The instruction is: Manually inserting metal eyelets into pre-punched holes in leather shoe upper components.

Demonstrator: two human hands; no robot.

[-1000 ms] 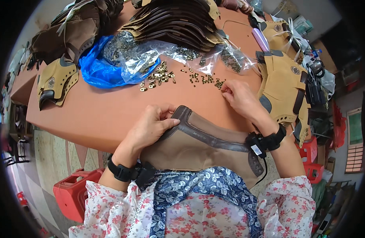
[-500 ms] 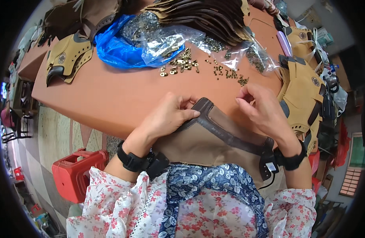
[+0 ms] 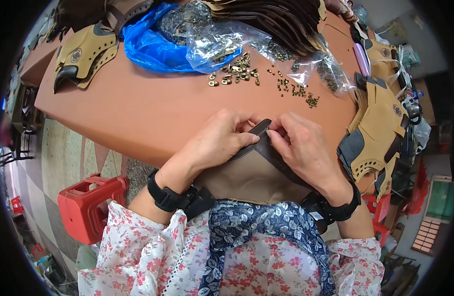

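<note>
A tan shoe-upper piece [image 3: 246, 175] with a dark brown trim strip lies over the near edge of the orange-brown table [image 3: 138, 108]. My left hand [image 3: 214, 143] pinches the trim's far end from the left. My right hand [image 3: 301, 145] pinches the same end from the right, fingertips meeting the left ones at the tip. Whether a small metal part sits between the fingers cannot be told. Both wrists wear black bands.
Loose brass eyelets and hooks [image 3: 237, 74] lie beyond my hands, beside clear plastic bags [image 3: 222, 42] and a blue bag [image 3: 153, 47]. Stacks of tan uppers sit at the right [image 3: 380, 123] and far left [image 3: 81, 54]. A red plastic stool [image 3: 89, 204] stands on the floor.
My right hand came back from the loose brass pieces to the trim's end and now meets my left hand there. The view has dropped closer to the piece.
</note>
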